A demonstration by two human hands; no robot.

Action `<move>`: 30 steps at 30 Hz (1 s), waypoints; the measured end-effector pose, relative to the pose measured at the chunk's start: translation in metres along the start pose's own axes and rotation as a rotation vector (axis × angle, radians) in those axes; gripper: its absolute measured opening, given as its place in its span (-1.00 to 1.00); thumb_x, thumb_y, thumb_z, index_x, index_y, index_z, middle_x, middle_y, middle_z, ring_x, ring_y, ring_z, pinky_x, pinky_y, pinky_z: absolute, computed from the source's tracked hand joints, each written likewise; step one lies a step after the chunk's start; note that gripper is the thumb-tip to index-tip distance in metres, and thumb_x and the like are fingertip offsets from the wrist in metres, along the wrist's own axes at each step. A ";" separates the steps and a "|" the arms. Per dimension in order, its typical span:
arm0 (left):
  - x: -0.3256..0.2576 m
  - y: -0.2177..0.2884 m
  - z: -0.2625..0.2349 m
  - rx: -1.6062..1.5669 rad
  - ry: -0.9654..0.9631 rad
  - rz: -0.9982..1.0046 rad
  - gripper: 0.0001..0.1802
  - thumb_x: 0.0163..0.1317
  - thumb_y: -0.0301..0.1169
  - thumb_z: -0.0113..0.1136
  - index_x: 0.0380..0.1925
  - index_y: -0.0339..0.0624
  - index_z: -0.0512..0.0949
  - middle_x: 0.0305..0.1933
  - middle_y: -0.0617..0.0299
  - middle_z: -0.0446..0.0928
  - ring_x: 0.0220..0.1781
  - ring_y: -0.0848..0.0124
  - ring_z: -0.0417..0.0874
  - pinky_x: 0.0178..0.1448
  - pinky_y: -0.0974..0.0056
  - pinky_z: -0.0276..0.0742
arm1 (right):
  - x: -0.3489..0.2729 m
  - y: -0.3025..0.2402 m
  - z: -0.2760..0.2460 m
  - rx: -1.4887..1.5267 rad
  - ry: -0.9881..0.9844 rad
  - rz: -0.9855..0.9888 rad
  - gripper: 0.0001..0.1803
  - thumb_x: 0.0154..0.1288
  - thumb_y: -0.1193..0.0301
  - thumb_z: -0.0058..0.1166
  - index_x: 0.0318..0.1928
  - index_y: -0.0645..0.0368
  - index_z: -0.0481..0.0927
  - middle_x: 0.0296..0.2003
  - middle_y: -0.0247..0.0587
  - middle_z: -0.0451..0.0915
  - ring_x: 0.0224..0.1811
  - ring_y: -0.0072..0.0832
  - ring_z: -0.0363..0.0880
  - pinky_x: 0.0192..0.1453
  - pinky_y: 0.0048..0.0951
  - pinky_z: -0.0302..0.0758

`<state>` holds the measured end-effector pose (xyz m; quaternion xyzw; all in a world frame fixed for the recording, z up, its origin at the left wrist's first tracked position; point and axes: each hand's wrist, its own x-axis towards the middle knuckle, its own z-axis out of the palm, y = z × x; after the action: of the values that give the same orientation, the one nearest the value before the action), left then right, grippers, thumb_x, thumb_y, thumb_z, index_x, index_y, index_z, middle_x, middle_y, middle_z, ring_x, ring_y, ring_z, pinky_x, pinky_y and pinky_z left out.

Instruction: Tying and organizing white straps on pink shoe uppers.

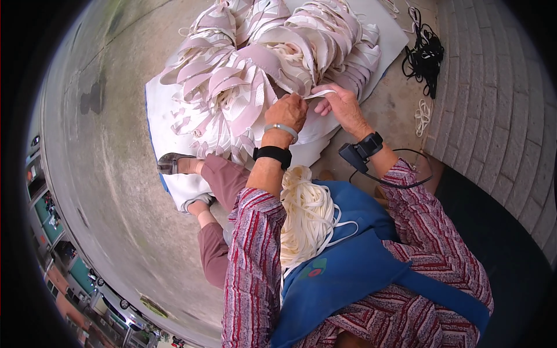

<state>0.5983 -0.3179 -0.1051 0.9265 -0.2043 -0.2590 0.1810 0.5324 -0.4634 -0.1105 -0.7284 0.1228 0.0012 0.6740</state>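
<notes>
A white shoelace [318, 94] runs in a short stretch between my two hands. My left hand [286, 112] is closed on its left end, against the near edge of the pile. My right hand [341, 109] pinches the lace between thumb and forefinger, its other fingers loosely curled. Just beyond lies a big heap of pale pink and white shoe uppers [255, 61], several of them nested in rows. What part of an upper the left fingers touch is hidden. A thick bundle of cream laces [304, 217] rests on my lap over a blue apron [333, 278].
A white sheet [165, 107] with a blue edge lies under the heap on concrete. Black cords [426, 55] and a small cream lace bundle [422, 118] lie right, beside a brick surface [493, 75]. A black cable [426, 174] loops from my right wrist device [361, 152].
</notes>
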 end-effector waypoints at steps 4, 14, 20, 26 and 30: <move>0.002 0.005 -0.003 0.042 -0.026 -0.045 -0.67 0.24 -0.17 -0.13 -0.25 -0.10 0.56 -0.21 0.07 0.57 -0.14 0.07 0.59 -0.08 0.06 0.48 | 0.001 -0.004 0.013 0.544 0.058 0.279 -0.69 0.34 0.37 -0.27 -0.24 0.34 0.52 -0.39 -0.18 0.53 -0.42 -0.52 0.58 -0.34 -0.56 0.53; 0.001 -0.021 0.014 -0.176 0.036 0.028 -0.75 0.21 -0.21 -0.03 -0.30 -0.10 0.52 -0.23 0.03 0.56 -0.15 0.00 0.56 -0.08 0.03 0.45 | 0.028 -0.016 -0.015 0.377 -0.260 0.301 -0.72 0.34 0.37 -0.28 -0.36 0.25 0.48 -0.39 -0.26 0.49 -0.40 -0.50 0.52 -0.25 -0.52 0.48; 0.006 -0.035 0.027 -0.331 0.029 0.099 -0.74 0.18 -0.24 0.01 -0.20 -0.07 0.54 -0.26 -0.06 0.55 -0.16 -0.03 0.55 -0.06 0.02 0.44 | 0.010 -0.009 -0.018 0.427 -0.235 0.345 -0.75 0.29 0.43 -0.18 -0.16 0.32 0.50 -0.25 -0.17 0.55 -0.23 -0.49 0.58 -0.20 -0.54 0.51; 0.012 -0.031 0.013 -0.465 -0.163 -0.013 -0.70 0.15 -0.24 -0.04 -0.22 -0.11 0.56 -0.30 -0.08 0.58 -0.16 -0.03 0.57 -0.04 0.06 0.44 | -0.006 -0.003 -0.023 0.169 -0.030 0.298 -0.70 0.27 0.38 -0.05 -0.07 0.33 0.46 -0.25 -0.21 0.53 -0.29 -0.55 0.56 -0.25 -0.59 0.51; 0.016 -0.035 0.012 -0.687 -0.213 -0.131 -0.66 0.17 -0.23 -0.10 -0.42 -0.28 0.56 -0.48 -0.01 0.56 -0.43 0.27 0.60 -0.24 0.23 0.50 | -0.028 0.020 -0.017 0.133 -0.054 0.546 -0.74 0.22 0.36 0.02 -0.22 0.33 0.54 -0.43 -0.30 0.53 -0.48 -0.59 0.54 -0.47 -0.62 0.50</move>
<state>0.6141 -0.2989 -0.1366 0.7905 -0.0634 -0.4186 0.4426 0.4985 -0.4758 -0.1237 -0.6224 0.2962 0.1940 0.6980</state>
